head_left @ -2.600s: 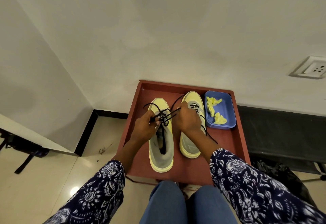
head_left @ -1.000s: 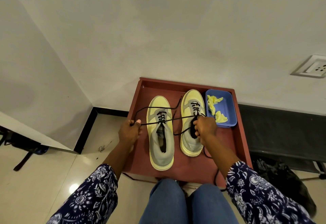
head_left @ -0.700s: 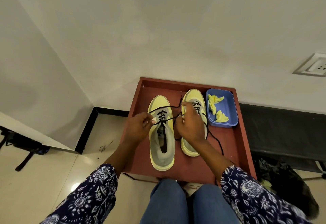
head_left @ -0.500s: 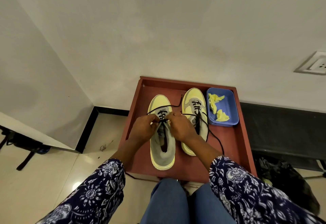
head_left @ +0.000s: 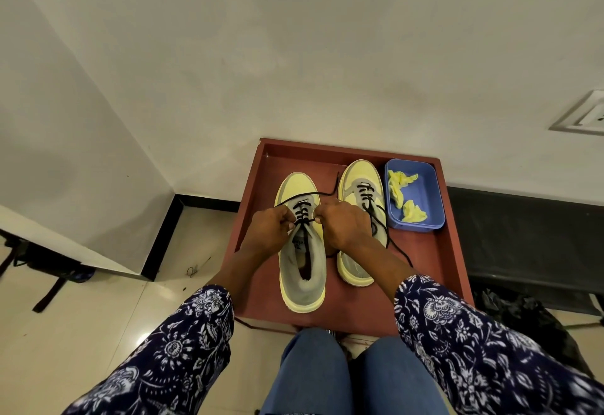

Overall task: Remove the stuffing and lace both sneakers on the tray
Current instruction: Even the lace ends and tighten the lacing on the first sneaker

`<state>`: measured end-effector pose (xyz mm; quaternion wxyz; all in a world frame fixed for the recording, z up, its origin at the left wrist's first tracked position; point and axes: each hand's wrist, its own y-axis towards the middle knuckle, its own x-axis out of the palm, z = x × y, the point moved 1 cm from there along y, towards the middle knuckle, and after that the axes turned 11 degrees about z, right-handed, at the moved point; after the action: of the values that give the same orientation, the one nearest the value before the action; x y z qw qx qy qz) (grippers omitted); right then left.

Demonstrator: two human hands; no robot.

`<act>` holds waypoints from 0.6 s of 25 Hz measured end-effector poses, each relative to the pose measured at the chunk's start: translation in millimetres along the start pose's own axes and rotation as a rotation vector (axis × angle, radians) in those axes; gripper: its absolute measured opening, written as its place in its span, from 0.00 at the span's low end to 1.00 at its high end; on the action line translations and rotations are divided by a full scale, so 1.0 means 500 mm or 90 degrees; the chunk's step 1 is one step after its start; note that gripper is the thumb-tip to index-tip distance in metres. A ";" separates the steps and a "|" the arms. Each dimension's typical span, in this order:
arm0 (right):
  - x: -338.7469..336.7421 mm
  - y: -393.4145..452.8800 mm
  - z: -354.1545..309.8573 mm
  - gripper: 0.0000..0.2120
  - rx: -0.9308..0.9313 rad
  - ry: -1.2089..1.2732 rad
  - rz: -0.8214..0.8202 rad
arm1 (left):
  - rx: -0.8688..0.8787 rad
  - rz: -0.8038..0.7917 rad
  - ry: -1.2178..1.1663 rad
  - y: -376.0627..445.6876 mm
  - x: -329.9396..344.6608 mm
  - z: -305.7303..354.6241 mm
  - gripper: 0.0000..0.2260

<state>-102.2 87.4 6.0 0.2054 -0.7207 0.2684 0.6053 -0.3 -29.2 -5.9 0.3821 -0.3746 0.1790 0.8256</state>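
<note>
Two yellow-and-grey sneakers stand side by side on a red-brown tray (head_left: 434,270), toes pointing away from me. The left sneaker (head_left: 302,270) has a black lace (head_left: 302,215) crossed through its eyelets. My left hand (head_left: 273,230) pinches one end of that lace at the sneaker's left side. My right hand (head_left: 343,225) pinches the other end at its right side. Both hands sit close together over the tongue. The right sneaker (head_left: 361,185) is laced, and its loose lace ends trail across the tray. Yellow stuffing (head_left: 400,182) lies in a blue bin (head_left: 425,199).
The tray stands against a white wall, with a wall corner and black skirting at the left. My knees in blue jeans (head_left: 353,378) are just below the tray's near edge. A black bag (head_left: 536,320) lies on the floor at the right.
My hands had pulled the lace ends wide apart a second ago. They have since come together over the left sneaker's tongue and now stay there pinching the lace.
</note>
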 end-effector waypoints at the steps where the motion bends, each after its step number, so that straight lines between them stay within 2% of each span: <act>1: -0.003 -0.001 0.002 0.09 -0.001 -0.010 -0.001 | -0.003 -0.005 0.003 0.001 0.000 -0.001 0.08; 9: -0.005 -0.004 0.001 0.10 0.026 -0.024 -0.015 | -0.019 -0.035 0.037 0.010 0.007 -0.006 0.08; 15: 0.005 -0.009 0.002 0.11 0.063 -0.005 0.013 | -0.037 -0.027 0.047 0.008 0.012 -0.011 0.08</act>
<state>-99.6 91.2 3.5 0.2356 -0.7046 0.3043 0.5961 -3.2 -32.2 -14.1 0.3819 -0.4192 0.1609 0.8078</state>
